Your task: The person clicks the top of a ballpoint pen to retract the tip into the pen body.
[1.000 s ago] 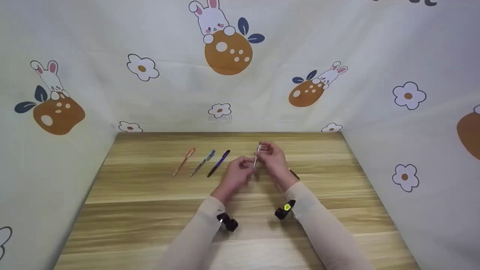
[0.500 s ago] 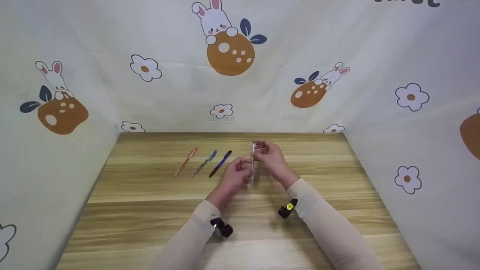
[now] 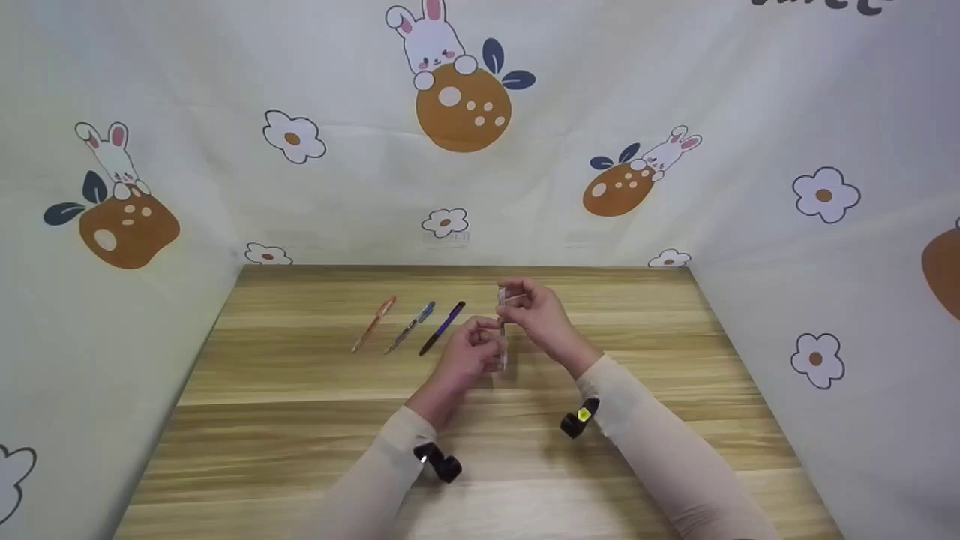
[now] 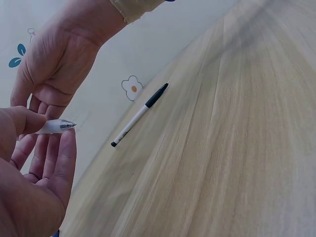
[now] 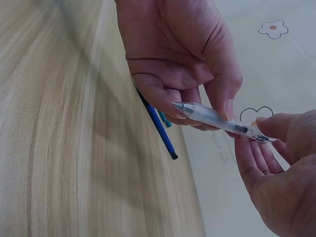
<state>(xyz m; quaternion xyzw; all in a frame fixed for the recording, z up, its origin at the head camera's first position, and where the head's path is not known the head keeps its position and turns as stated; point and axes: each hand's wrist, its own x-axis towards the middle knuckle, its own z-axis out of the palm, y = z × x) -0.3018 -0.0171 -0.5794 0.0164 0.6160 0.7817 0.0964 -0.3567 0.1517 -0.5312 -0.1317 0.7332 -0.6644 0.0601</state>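
Both hands hold a clear white ballpoint pen (image 5: 210, 116) above the table. My left hand (image 3: 466, 358) grips its lower part, thumb on the barrel, near the bare metal point. At the other end, the clip end, my right hand (image 3: 544, 321) pinches the pen between thumb and fingers. In the left wrist view the pen's pointed end (image 4: 57, 126) sticks out past the left thumb. Left of the hands lie an orange pen (image 3: 373, 324), a light blue pen (image 3: 409, 328) and a purple pen with dark ends (image 3: 442, 328), side by side at a slant.
A white pen with a black cap (image 4: 140, 114) lies on the wooden table (image 3: 300, 450); in the head view the right arm hides it. A printed cloth (image 3: 345, 187) walls the table at the back and sides.
Both hands have shifted a little left with the pen, which has turned from a slant to nearly straight up and down in the head view. The pens on the table stay put.
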